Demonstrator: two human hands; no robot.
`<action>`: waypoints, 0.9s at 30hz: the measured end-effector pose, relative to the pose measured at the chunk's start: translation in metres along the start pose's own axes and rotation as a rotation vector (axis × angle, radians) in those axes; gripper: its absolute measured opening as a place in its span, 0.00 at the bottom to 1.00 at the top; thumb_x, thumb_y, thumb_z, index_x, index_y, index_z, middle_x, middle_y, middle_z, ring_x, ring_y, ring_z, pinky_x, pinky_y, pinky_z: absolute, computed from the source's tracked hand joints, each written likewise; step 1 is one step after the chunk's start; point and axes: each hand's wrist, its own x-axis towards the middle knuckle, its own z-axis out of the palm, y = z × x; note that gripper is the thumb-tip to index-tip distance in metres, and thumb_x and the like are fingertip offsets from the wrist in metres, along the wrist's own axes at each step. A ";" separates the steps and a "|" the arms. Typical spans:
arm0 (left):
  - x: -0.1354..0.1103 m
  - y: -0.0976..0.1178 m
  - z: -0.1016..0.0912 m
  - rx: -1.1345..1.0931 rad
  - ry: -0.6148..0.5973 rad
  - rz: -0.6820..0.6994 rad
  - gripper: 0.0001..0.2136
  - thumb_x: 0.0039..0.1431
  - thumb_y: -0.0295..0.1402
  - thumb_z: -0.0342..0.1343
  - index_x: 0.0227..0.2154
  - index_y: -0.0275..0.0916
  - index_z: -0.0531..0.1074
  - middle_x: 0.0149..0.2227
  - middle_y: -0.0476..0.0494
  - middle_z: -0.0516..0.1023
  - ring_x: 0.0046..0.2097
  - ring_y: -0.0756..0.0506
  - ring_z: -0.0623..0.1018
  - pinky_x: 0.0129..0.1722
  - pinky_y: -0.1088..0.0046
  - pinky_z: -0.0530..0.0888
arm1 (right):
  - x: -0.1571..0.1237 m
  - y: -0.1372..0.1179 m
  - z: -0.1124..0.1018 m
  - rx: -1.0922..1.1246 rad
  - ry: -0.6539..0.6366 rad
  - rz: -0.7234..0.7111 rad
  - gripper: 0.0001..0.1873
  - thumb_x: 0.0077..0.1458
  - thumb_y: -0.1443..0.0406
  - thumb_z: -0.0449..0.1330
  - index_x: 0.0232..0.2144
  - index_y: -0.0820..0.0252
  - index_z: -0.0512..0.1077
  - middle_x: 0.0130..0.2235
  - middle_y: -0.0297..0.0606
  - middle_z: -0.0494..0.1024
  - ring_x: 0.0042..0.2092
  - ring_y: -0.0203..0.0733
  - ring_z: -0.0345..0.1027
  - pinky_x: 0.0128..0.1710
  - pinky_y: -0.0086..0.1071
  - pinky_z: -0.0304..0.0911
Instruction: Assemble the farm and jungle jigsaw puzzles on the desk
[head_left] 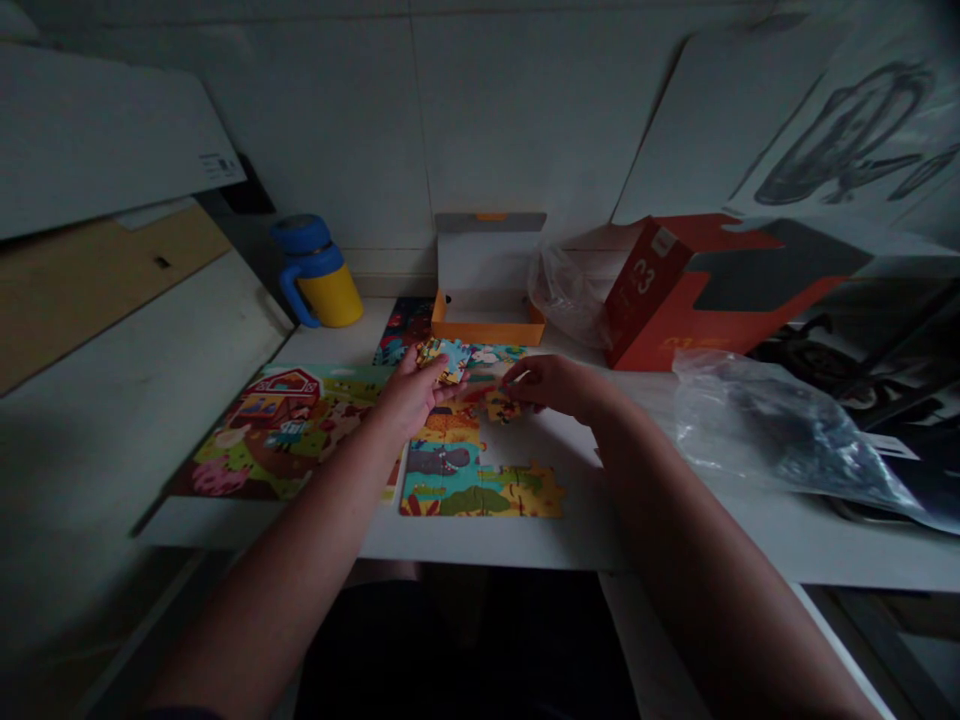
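Note:
A partly joined colourful jigsaw point(480, 480) lies on the white table point(585, 540) in front of me. My left hand point(409, 395) is closed on a small stack of loose puzzle pieces point(446, 358) held just above the jigsaw's far edge. My right hand point(555, 385) pinches a single piece point(501, 408) and holds it against the jigsaw's upper right part. A finished farm puzzle point(285, 430) with a red barn lies to the left, touching the jigsaw.
An open orange-and-white box point(487, 290) stands behind the jigsaw, with another picture sheet point(401, 330) beside it. A blue-and-yellow mug point(319, 270) is at the back left. A red carton point(675, 290) and clear plastic bags point(772, 430) fill the right side.

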 end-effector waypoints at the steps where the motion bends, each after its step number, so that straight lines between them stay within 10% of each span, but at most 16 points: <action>1: 0.000 0.000 0.000 0.005 -0.005 -0.004 0.21 0.55 0.31 0.74 0.46 0.44 0.69 0.47 0.46 0.82 0.46 0.42 0.86 0.50 0.54 0.85 | -0.001 0.000 0.001 -0.019 -0.054 0.009 0.06 0.55 0.64 0.70 0.37 0.54 0.80 0.29 0.34 0.84 0.27 0.39 0.74 0.26 0.29 0.67; 8: 0.000 -0.003 0.000 0.019 0.000 -0.023 0.20 0.55 0.31 0.74 0.44 0.43 0.68 0.44 0.48 0.81 0.41 0.44 0.86 0.46 0.57 0.86 | -0.003 -0.004 0.004 -0.071 -0.066 0.021 0.06 0.58 0.65 0.69 0.39 0.54 0.80 0.29 0.36 0.85 0.27 0.39 0.75 0.26 0.29 0.69; 15: 0.000 -0.002 0.000 0.011 0.021 -0.032 0.23 0.52 0.33 0.75 0.44 0.42 0.68 0.44 0.47 0.81 0.39 0.43 0.86 0.41 0.58 0.86 | -0.011 0.000 -0.049 -0.162 0.198 0.202 0.08 0.61 0.67 0.67 0.44 0.58 0.80 0.36 0.39 0.86 0.28 0.34 0.74 0.26 0.25 0.67; 27: 0.000 -0.002 0.001 0.035 0.025 -0.032 0.20 0.54 0.30 0.73 0.45 0.42 0.70 0.44 0.47 0.81 0.37 0.45 0.85 0.40 0.59 0.87 | -0.014 -0.008 -0.031 -0.232 -0.071 0.247 0.07 0.59 0.64 0.71 0.41 0.57 0.81 0.32 0.38 0.86 0.31 0.38 0.77 0.27 0.27 0.68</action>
